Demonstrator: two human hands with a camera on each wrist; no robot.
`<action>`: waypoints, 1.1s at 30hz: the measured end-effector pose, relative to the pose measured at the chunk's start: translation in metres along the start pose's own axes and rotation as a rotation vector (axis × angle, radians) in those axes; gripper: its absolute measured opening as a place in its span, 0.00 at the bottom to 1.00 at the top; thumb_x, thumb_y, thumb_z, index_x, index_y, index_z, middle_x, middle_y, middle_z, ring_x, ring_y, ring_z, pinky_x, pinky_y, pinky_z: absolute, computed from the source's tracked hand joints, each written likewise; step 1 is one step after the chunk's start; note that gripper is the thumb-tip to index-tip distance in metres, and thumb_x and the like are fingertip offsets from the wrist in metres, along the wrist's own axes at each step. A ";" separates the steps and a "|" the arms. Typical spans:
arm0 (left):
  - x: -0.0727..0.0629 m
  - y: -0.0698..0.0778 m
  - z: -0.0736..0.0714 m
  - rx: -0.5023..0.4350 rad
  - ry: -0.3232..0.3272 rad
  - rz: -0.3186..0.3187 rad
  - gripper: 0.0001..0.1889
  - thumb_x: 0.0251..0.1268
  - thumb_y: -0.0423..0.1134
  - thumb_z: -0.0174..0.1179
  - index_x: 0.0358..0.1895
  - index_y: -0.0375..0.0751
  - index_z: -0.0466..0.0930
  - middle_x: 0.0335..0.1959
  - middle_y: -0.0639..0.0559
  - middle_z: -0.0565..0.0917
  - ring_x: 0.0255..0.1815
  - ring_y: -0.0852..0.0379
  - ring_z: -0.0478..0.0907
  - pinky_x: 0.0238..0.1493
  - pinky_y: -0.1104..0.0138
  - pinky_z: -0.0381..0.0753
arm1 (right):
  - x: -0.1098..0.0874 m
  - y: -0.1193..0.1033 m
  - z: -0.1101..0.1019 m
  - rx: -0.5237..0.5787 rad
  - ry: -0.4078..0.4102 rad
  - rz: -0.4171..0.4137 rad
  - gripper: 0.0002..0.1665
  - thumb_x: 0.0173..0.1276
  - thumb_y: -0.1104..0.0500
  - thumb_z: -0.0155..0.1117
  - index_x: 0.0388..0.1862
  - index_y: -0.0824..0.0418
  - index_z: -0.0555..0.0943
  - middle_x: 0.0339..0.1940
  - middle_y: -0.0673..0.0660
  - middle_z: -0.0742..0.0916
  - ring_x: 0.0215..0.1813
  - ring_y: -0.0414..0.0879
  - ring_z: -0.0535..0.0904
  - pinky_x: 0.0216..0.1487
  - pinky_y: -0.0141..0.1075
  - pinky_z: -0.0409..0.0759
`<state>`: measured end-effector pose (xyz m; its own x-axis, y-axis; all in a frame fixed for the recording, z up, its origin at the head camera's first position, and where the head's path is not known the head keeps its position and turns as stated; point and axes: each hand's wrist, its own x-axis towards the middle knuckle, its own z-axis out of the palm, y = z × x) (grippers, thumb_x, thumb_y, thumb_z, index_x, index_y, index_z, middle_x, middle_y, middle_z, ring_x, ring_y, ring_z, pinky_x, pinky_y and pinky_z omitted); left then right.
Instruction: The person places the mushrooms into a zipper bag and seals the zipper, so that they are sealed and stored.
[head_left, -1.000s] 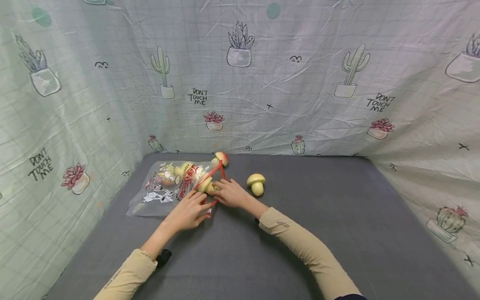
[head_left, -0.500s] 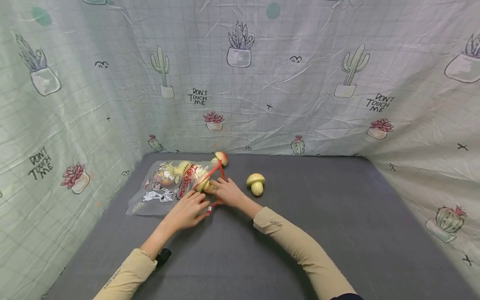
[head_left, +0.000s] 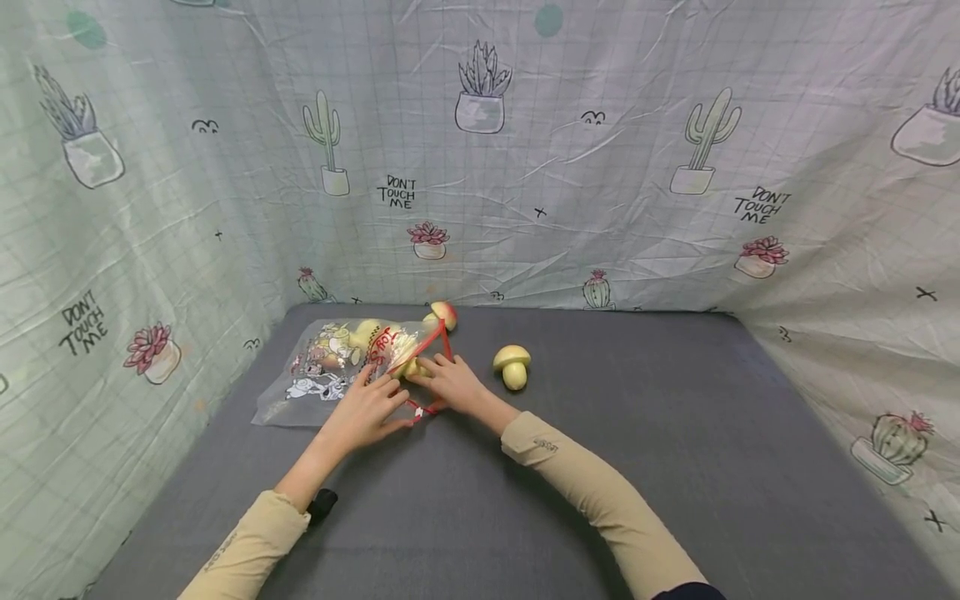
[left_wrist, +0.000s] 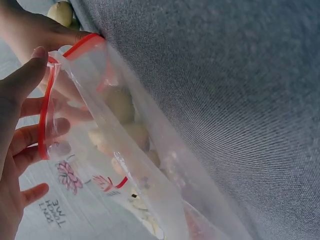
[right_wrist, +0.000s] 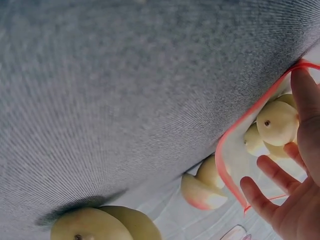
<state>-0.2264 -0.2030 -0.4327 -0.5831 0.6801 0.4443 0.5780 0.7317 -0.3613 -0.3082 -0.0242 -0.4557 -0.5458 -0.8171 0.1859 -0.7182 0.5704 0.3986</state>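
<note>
A clear zip bag (head_left: 300, 408) with cartoon print lies on its side, its red-edged mouth facing right. Through the plastic show several yellow mushrooms (head_left: 365, 333). My left hand (head_left: 367, 408) rests on the bag near the mouth, fingers spread on the upper layer; in the left wrist view its thumb touches the red edge (left_wrist: 45, 115). My right hand (head_left: 461, 387) reaches into the mouth, its fingers extended beside a mushroom (right_wrist: 277, 122); in the right wrist view its thumb is against the red edge.
A loose mushroom (head_left: 513, 364) lies on the grey table (head_left: 645, 433) right of my right hand. Another, red-tinged mushroom (head_left: 446, 313) lies behind the bag mouth. A printed cloth (head_left: 540, 175) hangs at the back and sides.
My right hand has pushed slightly left into the mouth, and the mushroom there sits deeper. My left hand has shifted slightly left, its index finger stretched further over the print.
</note>
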 end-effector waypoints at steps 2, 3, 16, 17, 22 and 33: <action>0.000 -0.001 0.000 -0.002 0.008 0.010 0.19 0.43 0.58 0.64 0.31 0.49 0.76 0.29 0.53 0.75 0.36 0.53 0.74 0.53 0.47 0.66 | 0.001 0.000 0.000 -0.004 -0.012 0.003 0.43 0.47 0.34 0.60 0.65 0.37 0.61 0.61 0.48 0.69 0.46 0.42 0.67 0.39 0.36 0.73; 0.000 -0.001 0.000 -0.002 0.013 0.015 0.19 0.43 0.58 0.64 0.31 0.49 0.75 0.29 0.53 0.75 0.36 0.53 0.74 0.53 0.47 0.66 | 0.002 0.000 0.000 -0.008 -0.020 0.004 0.43 0.47 0.34 0.59 0.65 0.37 0.60 0.61 0.47 0.69 0.46 0.42 0.67 0.39 0.36 0.73; 0.002 -0.002 -0.002 0.017 0.017 0.013 0.24 0.32 0.54 0.71 0.32 0.47 0.72 0.36 0.51 0.75 0.45 0.52 0.74 0.53 0.47 0.65 | 0.013 -0.004 -0.003 -0.077 -0.115 0.032 0.46 0.50 0.32 0.57 0.67 0.35 0.53 0.64 0.47 0.66 0.52 0.44 0.66 0.44 0.37 0.74; 0.003 -0.002 -0.002 0.018 0.019 0.016 0.24 0.31 0.54 0.71 0.32 0.47 0.72 0.36 0.51 0.75 0.45 0.52 0.74 0.52 0.47 0.65 | 0.014 -0.003 -0.004 -0.081 -0.121 0.034 0.46 0.50 0.32 0.57 0.67 0.34 0.53 0.64 0.47 0.65 0.53 0.44 0.66 0.44 0.37 0.74; 0.004 -0.002 -0.001 0.010 0.020 0.019 0.24 0.32 0.53 0.71 0.33 0.46 0.72 0.37 0.50 0.75 0.45 0.51 0.73 0.52 0.47 0.66 | 0.018 -0.003 -0.007 -0.097 -0.150 0.044 0.47 0.47 0.32 0.59 0.67 0.34 0.54 0.66 0.46 0.64 0.55 0.44 0.66 0.46 0.38 0.74; 0.001 -0.001 -0.001 0.010 0.006 0.011 0.23 0.32 0.52 0.71 0.32 0.47 0.73 0.38 0.51 0.76 0.44 0.54 0.72 0.51 0.47 0.68 | 0.024 -0.002 -0.004 -0.109 -0.206 0.040 0.51 0.45 0.31 0.57 0.68 0.33 0.48 0.69 0.45 0.61 0.57 0.43 0.65 0.49 0.38 0.73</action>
<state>-0.2275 -0.2031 -0.4310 -0.5734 0.6879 0.4449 0.5789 0.7245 -0.3742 -0.3181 -0.0448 -0.4487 -0.6570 -0.7536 0.0208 -0.6498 0.5801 0.4911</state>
